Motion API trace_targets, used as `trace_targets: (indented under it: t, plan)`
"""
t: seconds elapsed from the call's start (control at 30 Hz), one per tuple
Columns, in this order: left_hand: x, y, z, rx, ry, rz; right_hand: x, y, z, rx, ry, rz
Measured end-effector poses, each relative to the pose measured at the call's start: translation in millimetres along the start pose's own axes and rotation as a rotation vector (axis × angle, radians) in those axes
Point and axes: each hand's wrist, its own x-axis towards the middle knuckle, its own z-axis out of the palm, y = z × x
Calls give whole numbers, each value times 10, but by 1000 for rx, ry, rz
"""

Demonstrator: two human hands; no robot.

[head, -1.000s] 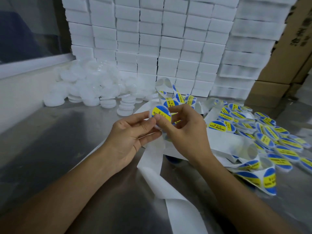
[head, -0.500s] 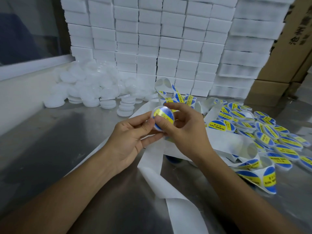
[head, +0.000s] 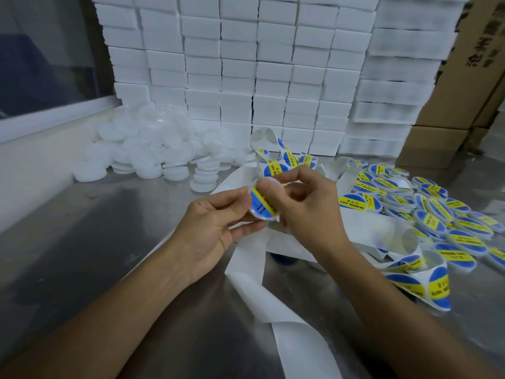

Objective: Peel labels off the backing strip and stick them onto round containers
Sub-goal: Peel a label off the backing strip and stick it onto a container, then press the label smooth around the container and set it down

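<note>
A round white container (head: 263, 206) bearing a blue-and-yellow label (head: 263, 204) is held above the steel table (head: 82, 242), gripped between the left hand (head: 216, 231) and the right hand (head: 308, 206), whose thumb is pressed on the label. Empty backing strip (head: 295, 332) trails beneath the hands. Labelled containers (head: 437, 214) are heaped at the right; unlabelled white containers (head: 153, 151) are piled at the far left, before stacked white boxes (head: 246, 64).

Left grip (head: 216, 222) and right grip (head: 306, 206) pinched together
</note>
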Motion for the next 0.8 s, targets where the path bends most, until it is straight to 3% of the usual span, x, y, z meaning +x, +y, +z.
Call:
trace_targets:
  t: [0.2,0.4,0.67,0.8]
  plan:
    - [19,30,-48,-51,43,12,-16,13,15,-54,-185,-38]
    - [24,18,-27,25,38,-14,21,-12,-27,7,-58,-29]
    - [28,11,-47,45,104,50,-67,-8,22,-449,-76,-341]
    - [12,-23,-31,291,169,192,33,-26,-141,-585,145,-319]
